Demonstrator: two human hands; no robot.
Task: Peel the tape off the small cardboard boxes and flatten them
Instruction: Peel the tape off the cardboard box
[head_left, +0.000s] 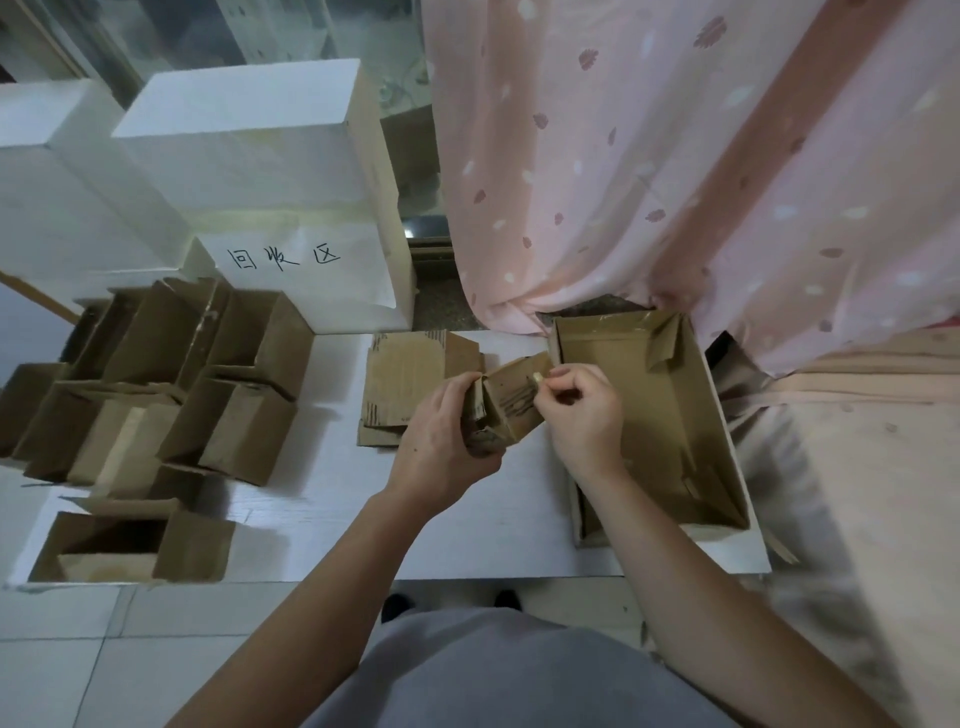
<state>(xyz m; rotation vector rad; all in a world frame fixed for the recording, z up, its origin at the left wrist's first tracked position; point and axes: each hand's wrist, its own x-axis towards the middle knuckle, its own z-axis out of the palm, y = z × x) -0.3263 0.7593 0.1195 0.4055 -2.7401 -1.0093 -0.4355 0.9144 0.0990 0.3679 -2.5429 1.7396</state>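
Above table (332, 499), L hand (441, 436) grips box (511, 402); R fingers (558, 375) pinch tape (538, 380).

The left hand (441, 436) hid the small box's (506, 410) lower end; a white box (47, 182) was cut by the frame's left edge.

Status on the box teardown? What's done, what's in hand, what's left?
Done: a few flattened boxes lie stacked mid-table. In hand: the left hand grips one small cardboard box while the right hand pinches a tape strip at its top edge. Left: the cluster of unflattened boxes on the table's left. The large open box on the right holds no visible tape scraps.
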